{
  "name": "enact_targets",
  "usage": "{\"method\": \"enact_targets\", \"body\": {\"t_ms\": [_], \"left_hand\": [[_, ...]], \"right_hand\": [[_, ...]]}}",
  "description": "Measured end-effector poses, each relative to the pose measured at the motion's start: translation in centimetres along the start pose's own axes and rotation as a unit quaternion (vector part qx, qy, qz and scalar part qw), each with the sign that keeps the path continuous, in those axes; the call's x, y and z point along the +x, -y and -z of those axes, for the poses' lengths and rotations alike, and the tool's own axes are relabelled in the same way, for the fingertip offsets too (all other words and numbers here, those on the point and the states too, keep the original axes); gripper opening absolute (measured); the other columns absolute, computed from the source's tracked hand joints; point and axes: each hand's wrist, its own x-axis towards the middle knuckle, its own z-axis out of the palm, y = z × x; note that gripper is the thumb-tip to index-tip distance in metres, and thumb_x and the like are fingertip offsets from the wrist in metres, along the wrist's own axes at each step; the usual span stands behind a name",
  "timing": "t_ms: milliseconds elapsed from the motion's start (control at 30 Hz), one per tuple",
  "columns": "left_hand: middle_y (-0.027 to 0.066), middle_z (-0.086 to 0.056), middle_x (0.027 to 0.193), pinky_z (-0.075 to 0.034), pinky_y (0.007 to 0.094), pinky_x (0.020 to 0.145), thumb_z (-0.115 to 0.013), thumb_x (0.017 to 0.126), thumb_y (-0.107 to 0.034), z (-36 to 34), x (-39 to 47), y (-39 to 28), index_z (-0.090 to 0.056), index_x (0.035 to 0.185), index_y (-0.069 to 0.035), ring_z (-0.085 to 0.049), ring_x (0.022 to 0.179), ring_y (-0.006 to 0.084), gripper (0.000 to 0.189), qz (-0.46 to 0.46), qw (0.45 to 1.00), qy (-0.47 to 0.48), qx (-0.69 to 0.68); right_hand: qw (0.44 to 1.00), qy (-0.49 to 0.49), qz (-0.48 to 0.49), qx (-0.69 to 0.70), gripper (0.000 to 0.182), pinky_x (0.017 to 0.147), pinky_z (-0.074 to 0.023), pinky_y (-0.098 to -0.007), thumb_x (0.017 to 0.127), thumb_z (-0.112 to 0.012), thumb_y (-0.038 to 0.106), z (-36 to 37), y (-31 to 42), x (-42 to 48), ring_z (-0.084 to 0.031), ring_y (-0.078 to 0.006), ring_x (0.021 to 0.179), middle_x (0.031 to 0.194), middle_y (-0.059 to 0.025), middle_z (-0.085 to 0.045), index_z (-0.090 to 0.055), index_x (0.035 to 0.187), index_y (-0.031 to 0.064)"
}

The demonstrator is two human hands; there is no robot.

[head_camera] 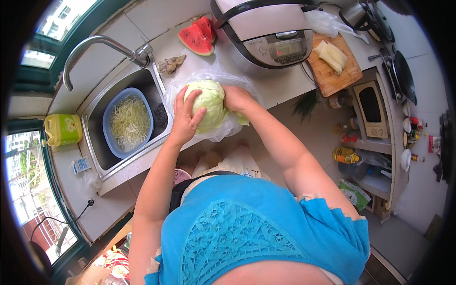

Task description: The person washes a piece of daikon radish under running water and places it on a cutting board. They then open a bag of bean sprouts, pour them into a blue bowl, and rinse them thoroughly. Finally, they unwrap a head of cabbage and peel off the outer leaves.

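Note:
A pale green head of cabbage rests on a thin clear plastic bag at the counter's front edge. My left hand grips its left side, thumb and fingers spread over the leaves. At the cabbage's right side is my right hand, its fingers partly hidden behind the leaves. A loose-hanging leaf piece shows just below that hand; whether the fingers pinch a leaf is hard to see.
Left stands a steel sink holding a blue basin of bean sprouts under a faucet. Behind are watermelon slices, ginger-like pieces and a multicooker. A wooden cutting board bears folded tofu-skin-like sheets.

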Motion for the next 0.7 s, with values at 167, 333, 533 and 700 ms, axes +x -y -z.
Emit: {"method": "enact_targets", "body": {"t_ms": [167,333,533,700], "left_hand": [[0.0208,-0.025,0.139,-0.019,0.0428,0.107,-0.056,0.086,-0.031,0.3,-0.3,0.5,-0.046,0.126,-0.014,-0.024,0.129,0.0367,0.045,0.014,0.999,0.01,-0.039],[0.02,-0.024,0.14,-0.017,0.0428,0.108,-0.055,0.086,-0.029,1.2,-0.4,0.1,-0.046,0.125,-0.012,-0.025,0.13,0.036,0.044,0.042,0.993,0.006,-0.112],[0.016,-0.038,0.127,-0.019,0.0485,0.107,-0.068,0.075,-0.035,-0.8,1.9,-4.5,-0.045,0.116,-0.008,-0.027,0.13,0.0364,0.054,0.137,0.982,-0.008,0.126],[0.0149,-0.045,0.113,-0.033,0.0425,0.096,-0.078,0.064,-0.034,-0.8,2.3,-3.3,-0.041,0.112,-0.005,-0.04,0.115,0.0337,0.067,0.079,0.984,-0.058,0.151]], "right_hand": [[0.998,-0.056,-0.008,-0.018,0.025,0.078,-0.0461,-0.0448,0.082,-0.052,0.023,-1.6,-0.1,-0.9,-0.06,-0.0323,0.094,0.098,-0.0108,-0.064,-0.059,0.106,0.0172],[0.993,-0.106,0.046,0.005,0.023,0.075,-0.0459,-0.0462,0.082,-0.052,0.021,-2.6,-0.9,-1.2,-0.06,-0.0337,0.089,0.092,-0.0117,-0.064,-0.057,0.104,0.0152],[0.992,-0.113,0.063,-0.007,0.021,0.075,-0.0458,-0.0462,0.084,-0.044,0.019,-3.6,-1.1,-0.6,-0.061,-0.0344,0.088,0.09,-0.0153,-0.064,-0.057,0.097,0.0099],[0.99,-0.119,0.072,0.016,0.019,0.074,-0.0454,-0.0467,0.084,-0.046,0.019,-3.7,-1.1,-1.0,-0.061,-0.0345,0.087,0.087,-0.0147,-0.065,-0.057,0.097,0.0104]]}}
